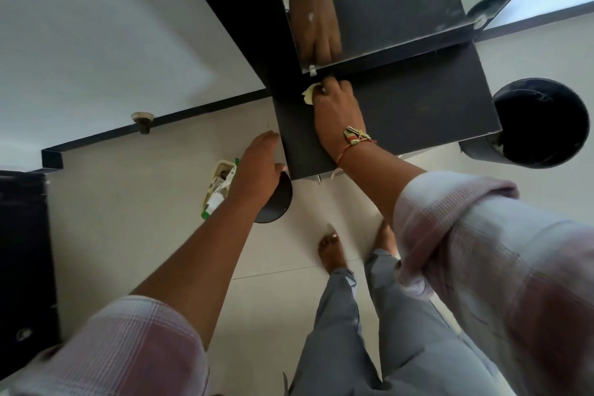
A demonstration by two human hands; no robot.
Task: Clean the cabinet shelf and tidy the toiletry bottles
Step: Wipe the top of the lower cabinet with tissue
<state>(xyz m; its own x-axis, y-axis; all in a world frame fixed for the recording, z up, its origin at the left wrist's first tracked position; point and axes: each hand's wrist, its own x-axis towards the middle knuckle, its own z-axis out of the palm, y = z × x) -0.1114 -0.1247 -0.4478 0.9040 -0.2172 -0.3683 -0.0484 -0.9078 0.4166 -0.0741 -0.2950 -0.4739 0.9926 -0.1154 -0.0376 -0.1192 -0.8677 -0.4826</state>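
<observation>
A dark shelf (418,106) juts out below a mirror (385,10). My right hand (334,109) lies on the shelf's left part and presses a small pale yellow cloth (308,94) under its curled fingertips, close to the mirror's lower edge. My left hand (258,167) hangs beside the shelf's left front corner with its fingers straight and nothing in it. No toiletry bottle shows on the shelf.
A black round bin (543,122) stands on the floor to the right of the shelf. A pale basket with a green and white packet (218,190) and a black round object (276,202) lie below my left hand. My bare feet (332,251) stand on the light tiles.
</observation>
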